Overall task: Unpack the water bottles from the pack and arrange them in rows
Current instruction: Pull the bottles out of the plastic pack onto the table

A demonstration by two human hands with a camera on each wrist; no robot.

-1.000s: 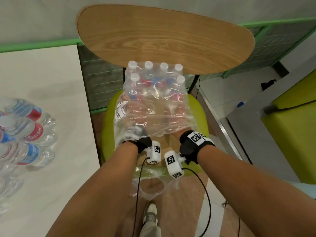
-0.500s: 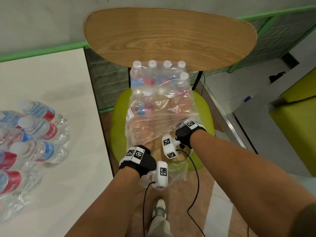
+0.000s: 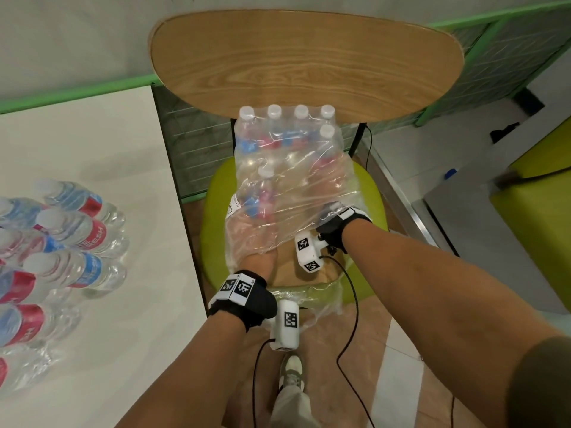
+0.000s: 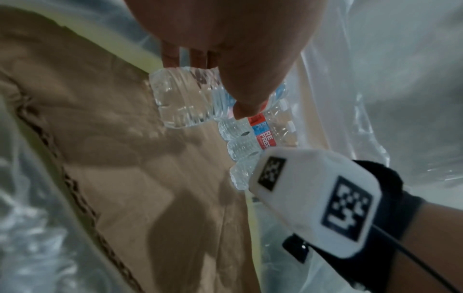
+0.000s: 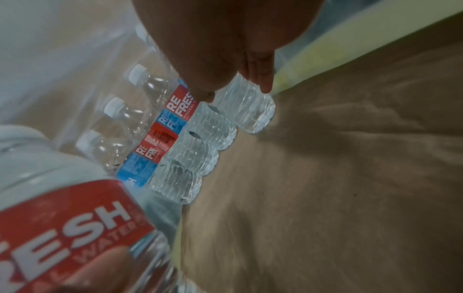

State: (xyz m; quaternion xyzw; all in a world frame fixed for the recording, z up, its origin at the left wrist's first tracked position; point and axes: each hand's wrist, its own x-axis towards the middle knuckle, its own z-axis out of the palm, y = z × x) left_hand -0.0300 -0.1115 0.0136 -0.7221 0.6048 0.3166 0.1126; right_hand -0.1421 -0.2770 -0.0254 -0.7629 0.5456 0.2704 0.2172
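Note:
The torn clear plastic pack (image 3: 287,168) stands on a chair seat and holds several upright water bottles with white caps and red-blue labels. Both my hands reach in under the loose wrap. My left hand (image 3: 259,254) (image 4: 218,85) grips one water bottle (image 3: 262,193) (image 4: 180,101) near the pack's front left; its red label fills the lower left of the right wrist view (image 5: 62,228). My right hand (image 3: 330,211) (image 5: 235,92) has thumb and fingers round the end bottle (image 5: 248,111) of the back row (image 5: 195,142).
The pack's brown cardboard tray (image 4: 125,178) lies on the green chair seat (image 3: 216,217), with the wooden backrest (image 3: 306,60) behind. Left of the chair is a white table (image 3: 92,143) with several unpacked bottles (image 3: 71,242). A green seat (image 3: 540,193) is at the right.
My left hand has drawn back toward me, holding a bottle under the wrap. My right hand has pushed deeper into the pack toward the back row.

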